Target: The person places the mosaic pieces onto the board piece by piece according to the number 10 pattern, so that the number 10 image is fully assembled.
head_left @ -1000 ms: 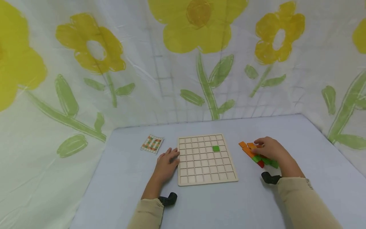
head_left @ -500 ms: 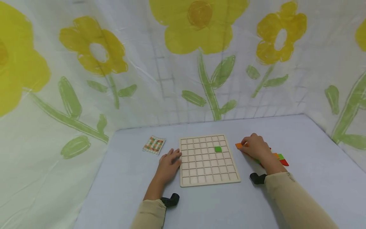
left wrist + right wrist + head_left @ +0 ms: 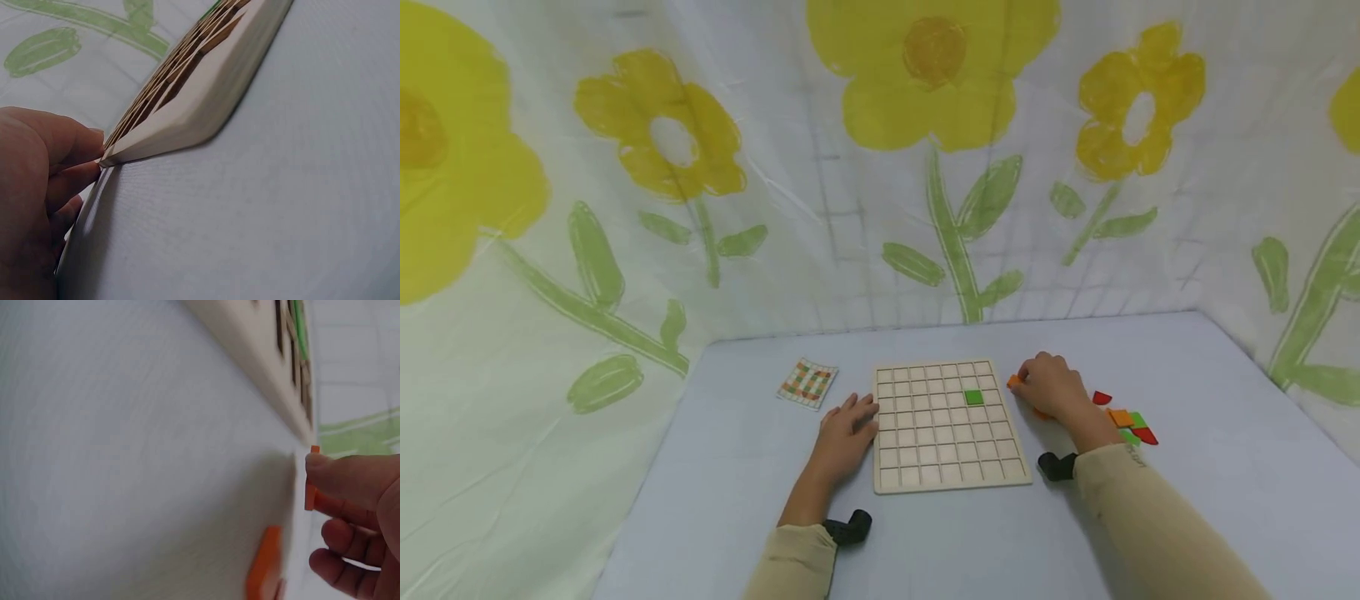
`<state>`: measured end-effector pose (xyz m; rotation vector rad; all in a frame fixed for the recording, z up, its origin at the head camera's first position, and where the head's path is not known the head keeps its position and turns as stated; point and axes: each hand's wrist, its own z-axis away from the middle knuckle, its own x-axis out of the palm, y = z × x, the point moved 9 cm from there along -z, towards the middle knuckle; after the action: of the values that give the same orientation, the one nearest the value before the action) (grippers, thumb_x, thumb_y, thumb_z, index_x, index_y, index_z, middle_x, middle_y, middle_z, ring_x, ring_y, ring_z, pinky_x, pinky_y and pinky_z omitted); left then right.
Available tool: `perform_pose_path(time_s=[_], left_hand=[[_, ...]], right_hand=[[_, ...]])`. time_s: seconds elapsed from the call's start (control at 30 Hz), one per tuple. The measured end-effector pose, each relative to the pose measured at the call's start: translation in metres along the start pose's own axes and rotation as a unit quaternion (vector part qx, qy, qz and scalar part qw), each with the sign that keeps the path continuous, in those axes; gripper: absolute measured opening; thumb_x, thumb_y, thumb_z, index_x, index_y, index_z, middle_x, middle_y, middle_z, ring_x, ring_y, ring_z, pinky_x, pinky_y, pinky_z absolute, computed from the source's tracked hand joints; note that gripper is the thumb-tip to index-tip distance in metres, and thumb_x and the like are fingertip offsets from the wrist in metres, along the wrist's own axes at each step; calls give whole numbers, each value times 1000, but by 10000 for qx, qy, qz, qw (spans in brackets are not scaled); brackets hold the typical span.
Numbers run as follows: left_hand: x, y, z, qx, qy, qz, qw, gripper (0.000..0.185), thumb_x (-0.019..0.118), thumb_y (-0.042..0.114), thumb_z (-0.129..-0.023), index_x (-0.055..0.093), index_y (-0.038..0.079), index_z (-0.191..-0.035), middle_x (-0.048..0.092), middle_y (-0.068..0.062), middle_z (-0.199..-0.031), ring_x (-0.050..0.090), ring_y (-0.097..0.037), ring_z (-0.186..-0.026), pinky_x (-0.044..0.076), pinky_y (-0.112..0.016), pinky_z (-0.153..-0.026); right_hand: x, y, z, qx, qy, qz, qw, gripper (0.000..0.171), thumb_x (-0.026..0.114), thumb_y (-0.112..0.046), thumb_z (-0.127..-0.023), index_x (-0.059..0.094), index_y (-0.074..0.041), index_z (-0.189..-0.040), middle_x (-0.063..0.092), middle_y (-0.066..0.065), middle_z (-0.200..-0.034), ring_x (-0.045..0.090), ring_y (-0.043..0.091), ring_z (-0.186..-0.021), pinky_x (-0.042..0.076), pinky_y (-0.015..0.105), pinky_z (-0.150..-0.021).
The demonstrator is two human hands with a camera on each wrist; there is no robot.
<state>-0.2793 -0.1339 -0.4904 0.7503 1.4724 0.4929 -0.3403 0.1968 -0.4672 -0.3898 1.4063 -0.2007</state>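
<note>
A pale wooden grid board (image 3: 925,417) lies flat on the table, with one green square tile (image 3: 973,397) in a cell toward its upper right. At the board's left edge my left hand (image 3: 842,437) rests with loosely extended fingers, whose tips touch the rim (image 3: 144,140) in the left wrist view. Just off the right edge, my right hand (image 3: 1051,387) pinches a thin orange tile (image 3: 310,487) between thumb and finger. Below that hand another orange tile (image 3: 265,562) lies on the table, partly covered in the head view.
Loose pieces lie right of my right hand: a red curved piece (image 3: 1102,397), an orange tile (image 3: 1121,418), and green and red pieces (image 3: 1145,436). A small patterned card (image 3: 807,383) is left of the board. Flower-printed cloth (image 3: 775,275) hangs behind the table.
My right hand has moved left from the pile toward the board, now carrying an orange tile. More loose pieces are uncovered behind it. My left hand stays at the board's edge.
</note>
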Motion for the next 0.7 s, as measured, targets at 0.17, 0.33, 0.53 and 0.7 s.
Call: perform_pose_path(time_s=[0.17, 0.33, 0.53, 0.7], left_hand=[[0, 1, 1, 36, -15, 44, 10000, 36, 57, 24, -98, 63, 12, -132, 49, 0, -150, 30, -26, -148, 15, -51, -122], [-3, 0, -1, -71, 26, 87, 9999, 35, 58, 25, -98, 63, 14, -131, 49, 2, -150, 30, -23, -148, 15, -48, -123], [1, -1, 1, -113, -69, 86, 9999, 36, 58, 25, -98, 63, 14, -131, 49, 2, -150, 30, -24, -148, 15, -50, -122], [-1, 1, 1, -9, 7, 35, 10000, 35, 58, 24, -98, 63, 12, -131, 49, 0, -150, 30, -25, -148, 16, -51, -122]], right_hand=[[0, -38, 7, -847, -160, -522, 9949, 30, 67, -26, -93, 69, -4, -113, 58, 12, -103, 55, 29, -95, 50, 44, -80], [14, -70, 17, -1653, -449, -551, 9837, 27, 73, -26, -89, 72, -8, -109, 59, 3, -96, 52, 17, -83, 48, 33, -73], [29, -72, 22, -1559, -493, -230, 9863, 19, 75, -22, -88, 72, -12, -104, 62, 1, -100, 54, 14, -84, 50, 33, -74], [27, -73, 25, -1521, -389, -243, 9873, 17, 75, -20, -87, 73, -11, -101, 63, 3, -100, 57, 17, -87, 52, 37, -78]])
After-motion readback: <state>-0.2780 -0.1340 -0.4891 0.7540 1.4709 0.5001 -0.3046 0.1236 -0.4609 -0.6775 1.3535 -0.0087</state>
